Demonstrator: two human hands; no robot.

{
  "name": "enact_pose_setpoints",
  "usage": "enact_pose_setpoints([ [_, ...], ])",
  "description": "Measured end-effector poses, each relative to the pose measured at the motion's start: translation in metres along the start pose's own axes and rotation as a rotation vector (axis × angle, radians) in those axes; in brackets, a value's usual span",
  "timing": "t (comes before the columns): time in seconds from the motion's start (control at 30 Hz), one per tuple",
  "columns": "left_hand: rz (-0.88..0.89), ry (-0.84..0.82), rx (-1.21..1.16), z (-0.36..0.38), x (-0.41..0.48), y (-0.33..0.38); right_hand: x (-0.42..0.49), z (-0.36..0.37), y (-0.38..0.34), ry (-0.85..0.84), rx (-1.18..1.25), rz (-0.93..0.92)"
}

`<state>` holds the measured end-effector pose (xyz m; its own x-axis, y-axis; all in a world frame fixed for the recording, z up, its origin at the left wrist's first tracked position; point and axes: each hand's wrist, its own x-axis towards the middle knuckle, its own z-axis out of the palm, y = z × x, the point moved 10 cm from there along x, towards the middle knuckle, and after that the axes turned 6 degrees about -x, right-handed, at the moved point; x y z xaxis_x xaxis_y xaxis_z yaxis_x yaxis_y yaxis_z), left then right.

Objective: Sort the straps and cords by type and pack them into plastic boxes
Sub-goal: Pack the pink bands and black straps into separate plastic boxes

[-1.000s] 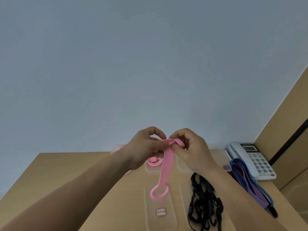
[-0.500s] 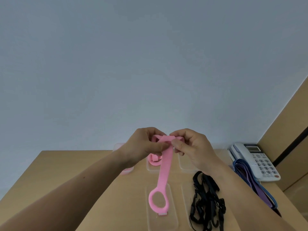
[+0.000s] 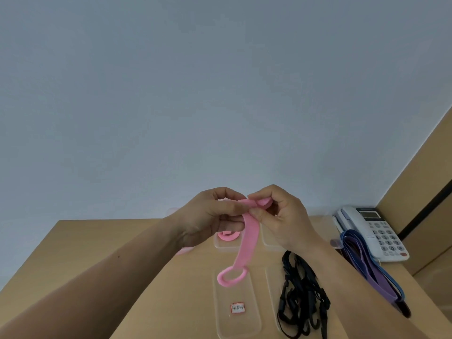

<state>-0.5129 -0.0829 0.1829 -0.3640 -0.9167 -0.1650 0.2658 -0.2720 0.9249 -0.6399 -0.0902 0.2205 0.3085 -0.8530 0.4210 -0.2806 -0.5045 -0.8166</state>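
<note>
Above the desk, my left hand (image 3: 215, 216) and my right hand (image 3: 281, 216) both pinch the top end of a pink strap (image 3: 248, 237). The end is curled over between my right fingers. The rest of the strap hangs down and ends in a ring just above a clear plastic lid (image 3: 238, 321) with a red-edged label. A rolled pink strap (image 3: 228, 236) lies in a clear plastic box (image 3: 221, 245) behind my hands. Black cords with clips (image 3: 302, 297) lie heaped on a second clear lid to the right.
Purple and blue straps (image 3: 367, 267) lie along the desk's right side, next to a white desk phone (image 3: 374, 231). A second clear box (image 3: 270, 243) sits under my right wrist. A wooden partition (image 3: 425, 192) rises on the right. The wooden desk (image 3: 102, 253) ends at the grey wall.
The ring end of the pink strap has risen a little and swung left as both hands roll its top end. My hands stay at the same height.
</note>
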Motion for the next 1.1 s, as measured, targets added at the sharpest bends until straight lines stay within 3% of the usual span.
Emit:
enact_pose_setpoints([
  [0.17,0.110,0.107,0.074,-0.011,0.004,0.007,-0.001,0.001,0.012,-0.017,0.151,0.096],
  [0.3,0.255,0.158,0.266,-0.011,0.004,0.020,-0.002,0.004,0.025,-0.046,0.337,0.233],
  [0.5,0.355,0.190,0.389,-0.010,0.002,0.026,0.002,0.003,0.031,-0.042,0.223,0.282],
  [0.73,0.261,0.190,0.423,-0.019,0.005,0.020,0.007,0.002,0.027,-0.020,0.236,0.218],
  [1.0,0.133,0.059,0.336,-0.015,0.003,0.009,0.006,0.012,0.030,-0.058,0.202,0.197],
  [1.1,0.140,0.095,0.325,-0.019,0.004,0.008,0.005,0.017,0.033,-0.054,0.220,0.199],
])
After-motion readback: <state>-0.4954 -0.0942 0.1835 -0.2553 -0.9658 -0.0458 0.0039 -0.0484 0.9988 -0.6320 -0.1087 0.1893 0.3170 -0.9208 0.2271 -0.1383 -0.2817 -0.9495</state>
